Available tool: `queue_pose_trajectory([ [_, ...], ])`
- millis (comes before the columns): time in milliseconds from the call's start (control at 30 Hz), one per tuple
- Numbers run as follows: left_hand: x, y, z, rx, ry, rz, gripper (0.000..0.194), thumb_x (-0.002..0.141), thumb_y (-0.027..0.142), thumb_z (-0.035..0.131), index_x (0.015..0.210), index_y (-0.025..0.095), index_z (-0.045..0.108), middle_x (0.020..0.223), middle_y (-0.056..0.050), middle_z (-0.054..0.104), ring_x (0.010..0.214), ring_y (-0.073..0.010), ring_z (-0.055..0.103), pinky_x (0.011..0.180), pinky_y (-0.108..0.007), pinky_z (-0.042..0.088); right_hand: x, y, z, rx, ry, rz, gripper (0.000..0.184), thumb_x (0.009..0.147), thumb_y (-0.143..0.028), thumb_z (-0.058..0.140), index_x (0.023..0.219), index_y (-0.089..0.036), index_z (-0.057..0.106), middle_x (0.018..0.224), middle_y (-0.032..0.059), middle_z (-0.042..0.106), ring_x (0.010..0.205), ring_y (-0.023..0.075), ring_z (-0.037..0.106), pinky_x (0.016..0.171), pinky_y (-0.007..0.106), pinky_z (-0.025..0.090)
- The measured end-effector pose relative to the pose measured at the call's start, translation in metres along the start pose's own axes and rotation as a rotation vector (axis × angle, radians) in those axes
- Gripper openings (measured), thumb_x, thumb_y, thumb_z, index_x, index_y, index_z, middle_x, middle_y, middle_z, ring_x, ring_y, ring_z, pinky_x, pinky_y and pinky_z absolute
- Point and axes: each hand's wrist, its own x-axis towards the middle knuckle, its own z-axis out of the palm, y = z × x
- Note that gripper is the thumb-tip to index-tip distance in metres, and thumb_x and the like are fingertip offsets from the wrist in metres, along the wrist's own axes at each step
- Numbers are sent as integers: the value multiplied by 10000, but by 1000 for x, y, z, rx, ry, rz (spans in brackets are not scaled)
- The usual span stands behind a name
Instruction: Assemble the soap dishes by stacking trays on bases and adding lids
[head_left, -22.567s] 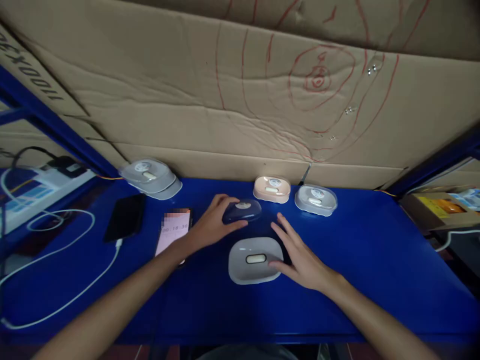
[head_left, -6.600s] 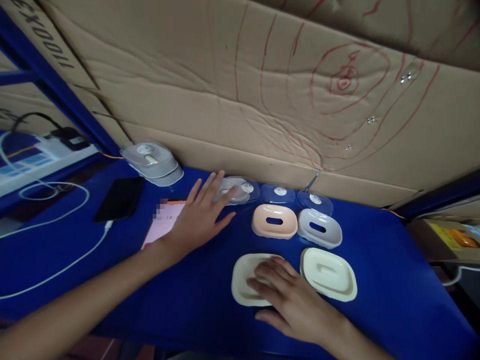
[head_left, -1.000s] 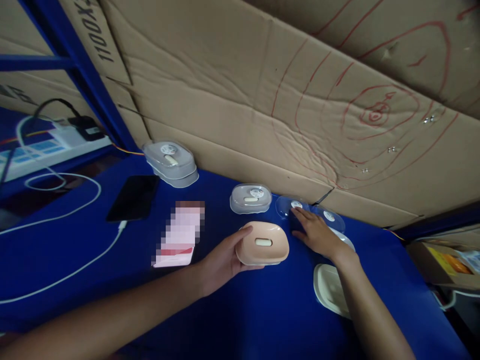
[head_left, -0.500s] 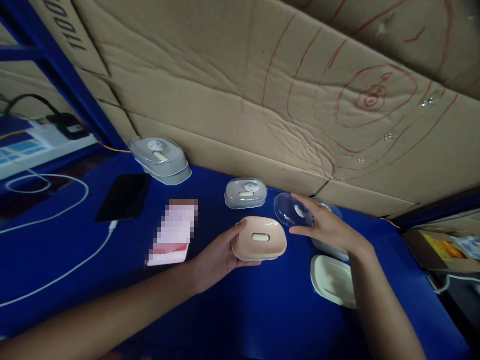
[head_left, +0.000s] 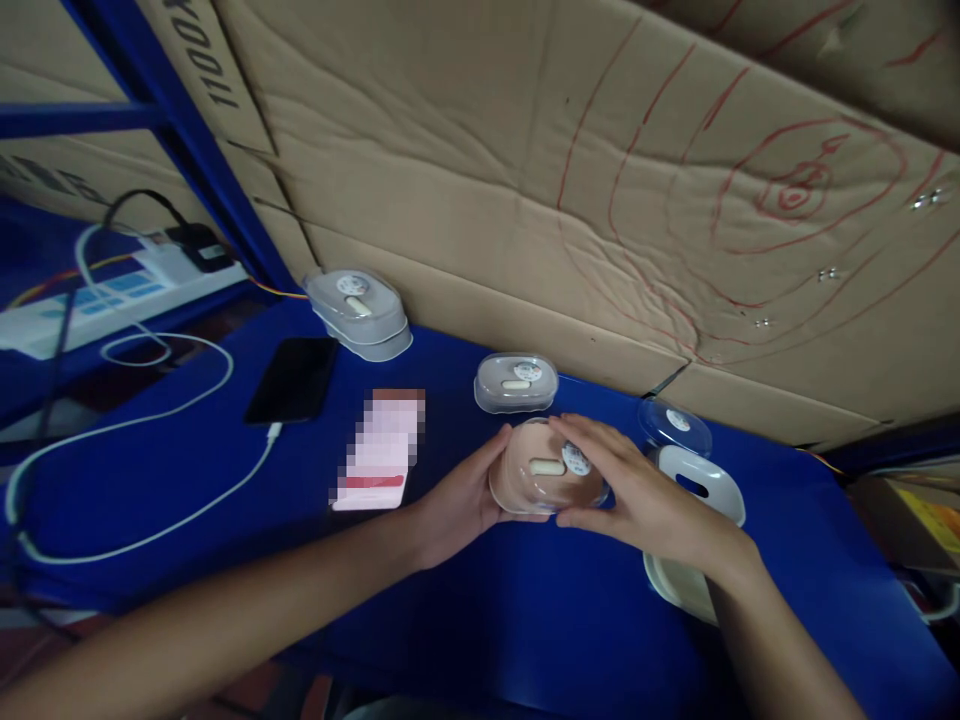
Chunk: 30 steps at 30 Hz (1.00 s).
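Observation:
A peach oval soap dish (head_left: 525, 463) with a pale oblong piece in its middle is gripped by my left hand (head_left: 465, 500), thumb on the near-left rim and fingers underneath. Over it sits a clear lid (head_left: 551, 490) with a round sticker. My right hand (head_left: 626, 480) holds that lid by its right end, thumb in front and fingers behind; whether it is fully seated I cannot tell. Right of that hand are another clear lid (head_left: 675, 425), a white tray with a dark slot (head_left: 720, 480) and a cream tray (head_left: 675, 585), partly hidden by my right arm.
A grey lidded soap dish (head_left: 516, 395) stands behind my hands, and a stack of grey ones (head_left: 367, 325) at the back left. Two phones, one black (head_left: 292, 380) on a white cable, lie to the left. A cardboard wall (head_left: 420, 180) closes off the back of the blue table (head_left: 480, 620).
My right hand has brought the clear lid leftward from beside the soap dish onto its top. My left hand still holds the dish. The view has shifted slightly left.

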Motion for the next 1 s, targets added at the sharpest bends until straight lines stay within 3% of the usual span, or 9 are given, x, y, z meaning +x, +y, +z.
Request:
queue_pose_trajectory([
  [367,-1,1,0,13,-48,9,622,1051,653,458,1458,220,640,1480,-136,659,1391,-341,589,1081,-436,481,-1,-10,2,-121,39,-5,995,923,-394,798,1688,-405,162,1705,86,366,1579,335,343,1231,583,421],
  [600,-6,2,9,0,57,50,602,1063,636,448,1436,212,658,1474,-102,669,1434,-319,543,1153,-419,422,-5,-13,12,-178,115,-91,915,971,-397,737,1692,-347,176,1708,113,336,1584,329,318,1254,588,381],
  [800,-4,2,9,-18,12,81,558,1057,616,489,1385,214,696,1441,-99,693,1415,-325,558,1135,-416,432,-4,-8,16,-163,121,-72,903,971,-419,728,1686,-394,177,1677,109,354,1564,370,335,1222,622,418],
  [1000,-2,0,4,-32,43,84,522,1053,598,513,1352,222,715,1398,-96,719,1376,-318,589,1091,-397,460,-3,-10,15,-193,128,-65,905,955,-409,752,1679,-407,209,1653,107,371,1551,375,345,1220,616,422],
])
